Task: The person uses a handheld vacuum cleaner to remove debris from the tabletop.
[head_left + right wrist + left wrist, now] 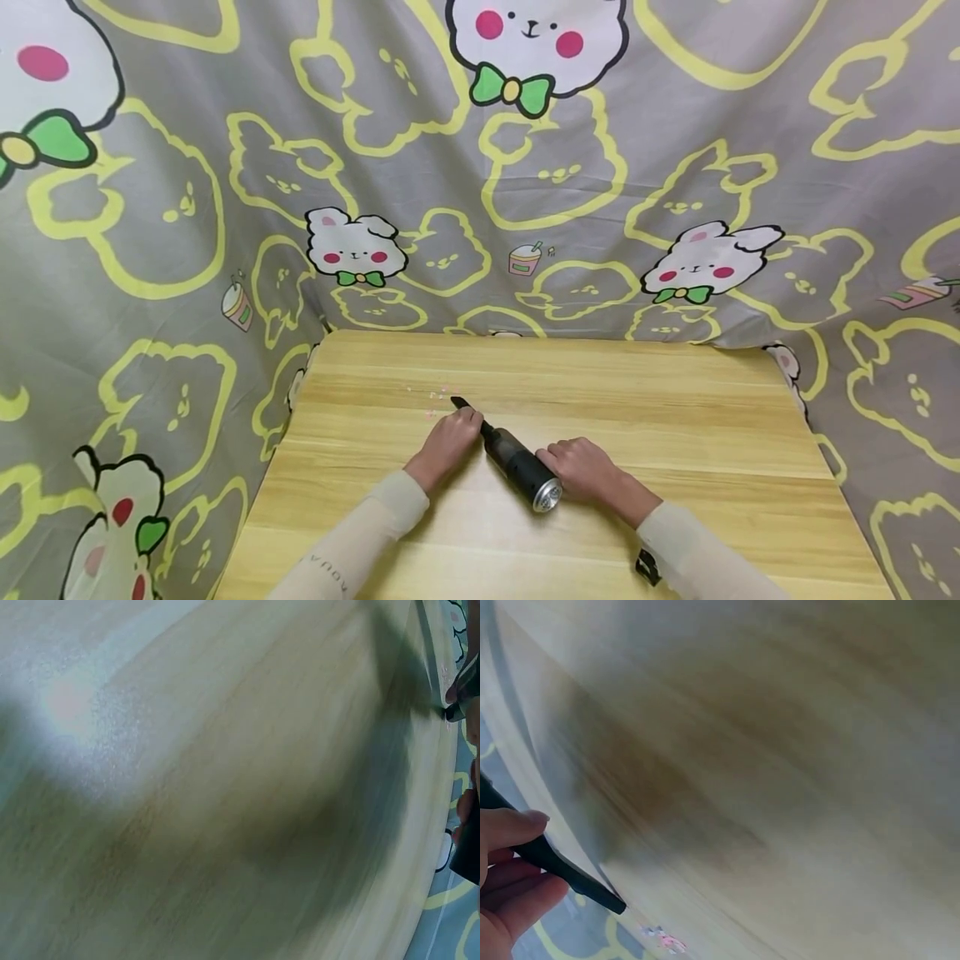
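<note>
A black handheld vacuum cleaner with a silver rear end is held at a slant just over the wooden table. Around its narrow nozzle my left hand has its fingers curled; the left wrist view shows thumb and fingers pinching the black nozzle. My right hand grips the vacuum at its rear right side, and its hold is partly hidden. Small pink and white scraps lie just beyond the nozzle tip, also visible as a little cluster of scraps in the left wrist view.
The light wooden table reaches back to a grey curtain with yellow outlines and cartoon rabbits. That curtain also hangs along the left and right sides. A black band sits by the right sleeve.
</note>
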Tool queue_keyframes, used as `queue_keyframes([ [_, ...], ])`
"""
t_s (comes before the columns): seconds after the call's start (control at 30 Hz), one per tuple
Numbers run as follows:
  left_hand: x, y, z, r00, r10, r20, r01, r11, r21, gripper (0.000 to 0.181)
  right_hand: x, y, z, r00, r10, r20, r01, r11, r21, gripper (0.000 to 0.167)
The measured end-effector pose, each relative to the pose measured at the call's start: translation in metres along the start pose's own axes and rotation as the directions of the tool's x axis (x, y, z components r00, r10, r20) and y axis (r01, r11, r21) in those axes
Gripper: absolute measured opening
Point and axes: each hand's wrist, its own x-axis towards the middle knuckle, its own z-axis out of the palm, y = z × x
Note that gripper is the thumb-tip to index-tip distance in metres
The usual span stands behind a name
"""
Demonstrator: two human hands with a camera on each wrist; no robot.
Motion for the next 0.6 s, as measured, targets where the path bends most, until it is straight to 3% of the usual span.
queue_keyframes([
  [0.37, 0.010, 0.000, 0.005, 1.000, -0.009, 0.012, 0.008, 0.998, 0.058, 0.010, -0.001, 0.004, 0.002, 0.998, 0.061, 0.020, -0.061, 0.997, 0.043, 0.041],
  [0.6, 0.017, -0.001, 0.009, 0.999, -0.033, 0.002, 0.033, 0.999, 0.007, 0.010, 0.000, 0.007, 0.000, 0.988, 0.149, 0.032, -0.152, 0.980, 0.132, 0.041],
])
